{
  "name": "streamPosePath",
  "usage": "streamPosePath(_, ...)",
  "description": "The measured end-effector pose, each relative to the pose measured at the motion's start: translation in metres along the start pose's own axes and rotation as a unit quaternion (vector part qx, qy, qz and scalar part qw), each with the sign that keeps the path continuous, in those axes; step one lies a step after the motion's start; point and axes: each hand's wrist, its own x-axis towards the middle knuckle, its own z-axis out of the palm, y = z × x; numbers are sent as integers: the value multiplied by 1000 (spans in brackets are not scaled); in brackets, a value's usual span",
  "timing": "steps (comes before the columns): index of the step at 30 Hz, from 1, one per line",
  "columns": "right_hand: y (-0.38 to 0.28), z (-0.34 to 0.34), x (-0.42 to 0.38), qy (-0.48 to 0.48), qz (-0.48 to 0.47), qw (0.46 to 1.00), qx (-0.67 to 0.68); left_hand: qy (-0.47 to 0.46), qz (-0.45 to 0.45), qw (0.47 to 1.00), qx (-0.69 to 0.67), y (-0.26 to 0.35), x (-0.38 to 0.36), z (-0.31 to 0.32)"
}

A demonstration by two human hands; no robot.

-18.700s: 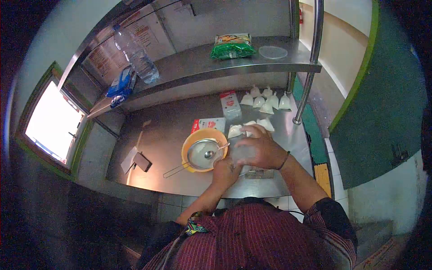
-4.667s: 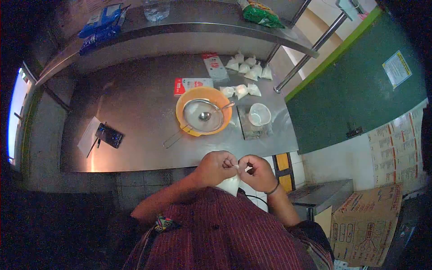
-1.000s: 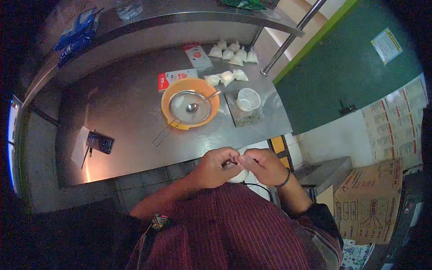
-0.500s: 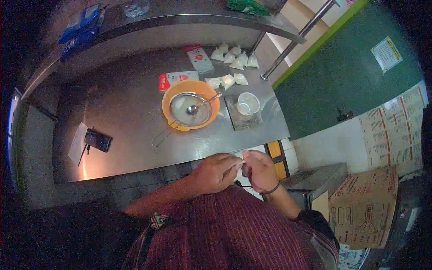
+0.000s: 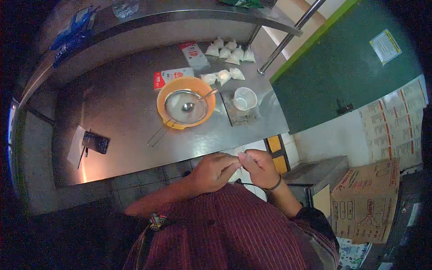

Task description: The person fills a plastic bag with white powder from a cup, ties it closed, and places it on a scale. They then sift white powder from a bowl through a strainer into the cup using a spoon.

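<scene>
The left hand [image 5: 211, 172] and the right hand [image 5: 262, 171] meet at the near edge of the table, their fingertips closed together in a pinch. They grip a small pale bag [image 5: 235, 174], almost fully hidden by the fingers; only a whitish part shows below them.

The table [image 5: 126, 130] is of smooth, shiny steel. Far and to the left of the hands is a round orange bowl [image 5: 180, 84], plastic by its look. A round strainer [image 5: 179, 114] of fine mesh sits in it, its wire handle stretching over the near left side, and a shiny metal spoon [image 5: 187, 107] lies in the strainer. Farther from the hands than the bag, a translucent plastic cup [image 5: 245, 99] stands on a flat dark plate [image 5: 243, 119]. At the far right are soft, rounded bags of white content: a row of three [image 5: 223, 77] and, behind it, a cluster [image 5: 234, 55].

Two red-and-white packs [image 5: 173, 77] carry red printing, too blurred to read. The cardboard box [image 5: 366, 202] at the near right has dark and reddish printing, and the wall sheet [image 5: 391, 126] has columns of text; I cannot read either with certainty.
</scene>
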Motion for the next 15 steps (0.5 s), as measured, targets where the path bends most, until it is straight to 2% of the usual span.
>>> streamPosePath(1,2,1,-4,0,1,1000,1,-1,-1,1000,0,2,0,-1)
streamPosePath(3,7,3,-12,21,24,993,112,-10,14,997,-74,5,-1,-2)
streamPosePath(7,16,6,-23,47,56,990,118,-40,19,997,-64,-3,0,3)
streamPosePath(9,19,8,-27,60,112,970,209,-66,14,996,-65,-2,0,4)
streamPosePath(12,21,8,-22,95,128,960,229,-63,-11,997,-34,-1,2,9)
streamPosePath(13,23,7,-20,94,163,944,273,-63,-13,997,-31,-2,3,9)
streamPosePath(14,26,5,-17,92,162,943,276,-46,-57,996,-48,-3,6,8)
streamPosePath(15,31,2,-10,104,89,964,229,-30,-100,992,-65,-5,8,8)
